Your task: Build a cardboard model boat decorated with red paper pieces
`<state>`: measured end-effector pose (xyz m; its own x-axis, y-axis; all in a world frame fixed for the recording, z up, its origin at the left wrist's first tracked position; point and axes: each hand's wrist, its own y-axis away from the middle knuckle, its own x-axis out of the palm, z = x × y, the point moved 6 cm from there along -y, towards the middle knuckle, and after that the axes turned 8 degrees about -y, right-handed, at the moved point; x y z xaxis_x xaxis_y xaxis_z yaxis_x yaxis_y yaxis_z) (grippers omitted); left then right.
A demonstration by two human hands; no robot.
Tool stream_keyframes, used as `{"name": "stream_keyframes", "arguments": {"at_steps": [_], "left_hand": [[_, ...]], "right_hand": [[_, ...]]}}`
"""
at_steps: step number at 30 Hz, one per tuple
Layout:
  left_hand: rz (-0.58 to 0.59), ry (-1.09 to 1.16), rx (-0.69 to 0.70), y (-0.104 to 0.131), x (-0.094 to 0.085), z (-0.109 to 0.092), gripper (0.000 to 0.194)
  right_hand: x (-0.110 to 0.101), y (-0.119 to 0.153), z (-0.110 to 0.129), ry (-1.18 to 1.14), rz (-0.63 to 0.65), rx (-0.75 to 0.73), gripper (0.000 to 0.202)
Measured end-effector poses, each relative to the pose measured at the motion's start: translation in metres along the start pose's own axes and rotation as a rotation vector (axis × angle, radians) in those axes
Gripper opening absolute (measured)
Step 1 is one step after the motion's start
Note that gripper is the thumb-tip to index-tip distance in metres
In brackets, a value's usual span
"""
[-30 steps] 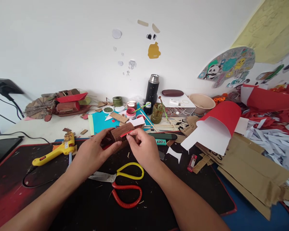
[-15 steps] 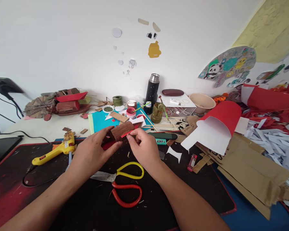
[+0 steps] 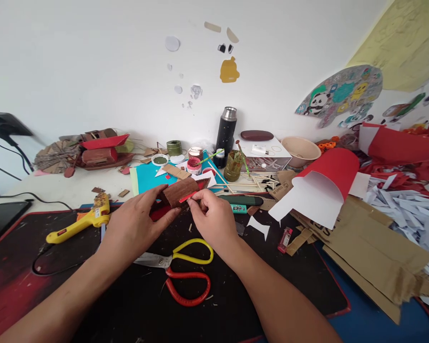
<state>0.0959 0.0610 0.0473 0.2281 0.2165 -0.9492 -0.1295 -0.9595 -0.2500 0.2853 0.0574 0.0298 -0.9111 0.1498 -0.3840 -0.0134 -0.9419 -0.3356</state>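
My left hand [image 3: 137, 219] holds a brown, curved cardboard piece [image 3: 178, 191] by its left end, fingers behind and thumb along the lower edge. A thin red strip [image 3: 187, 196] lies against the lower right side of the brown piece. My right hand [image 3: 210, 209] pinches the strip's right end between thumb and fingertips. Part of a darker brown and red piece shows behind the fingers. Just below the hands lie scissors [image 3: 168, 261] with one yellow and one red handle, their blades partly under my left wrist.
A yellow glue gun [image 3: 76, 226] lies at the left on the dark mat. Behind are paint jars, a black thermos [image 3: 226, 128] and a brown model boat [image 3: 103, 157]. Red paper [image 3: 334, 171], cardboard [image 3: 372, 252] and a lighter [image 3: 285, 239] are on the right.
The whole view has shifted very slightly. Both hands keep almost the same grip and position on the brown piece and red strip.
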Motion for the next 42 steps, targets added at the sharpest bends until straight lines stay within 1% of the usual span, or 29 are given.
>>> {"name": "stream_keyframes", "arguments": {"at_steps": [4, 12, 18, 24, 29, 35, 38, 42], "left_hand": [[-0.003, 0.012, 0.001, 0.0, -0.001, -0.001, 0.069], [0.01, 0.017, -0.005, 0.001, -0.002, -0.004, 0.072], [0.105, 0.081, -0.088, 0.0, 0.001, 0.002, 0.078], [0.175, 0.245, -0.126, -0.003, 0.002, 0.003, 0.08], [0.153, 0.309, -0.113, -0.005, 0.002, 0.005, 0.075], [0.174, 0.376, -0.116, -0.007, 0.0, 0.006, 0.075], [0.181, 0.383, -0.123, -0.007, 0.0, 0.007, 0.076], [0.171, 0.388, -0.118, -0.006, 0.001, 0.008, 0.077]], "right_hand": [[0.0, 0.0, 0.0, 0.01, -0.001, -0.001, 0.015], [0.001, 0.001, 0.001, 0.033, 0.011, -0.008, 0.013], [0.001, 0.001, 0.001, 0.006, 0.003, 0.001, 0.013], [0.0, 0.001, 0.002, -0.041, -0.028, -0.026, 0.014], [-0.001, 0.0, 0.002, -0.129, -0.021, 0.012, 0.017], [-0.004, 0.0, 0.003, -0.237, -0.04, 0.046, 0.017], [-0.004, -0.001, 0.003, -0.244, -0.049, 0.051, 0.018], [-0.003, -0.001, 0.004, -0.192, -0.045, 0.031, 0.019]]}}
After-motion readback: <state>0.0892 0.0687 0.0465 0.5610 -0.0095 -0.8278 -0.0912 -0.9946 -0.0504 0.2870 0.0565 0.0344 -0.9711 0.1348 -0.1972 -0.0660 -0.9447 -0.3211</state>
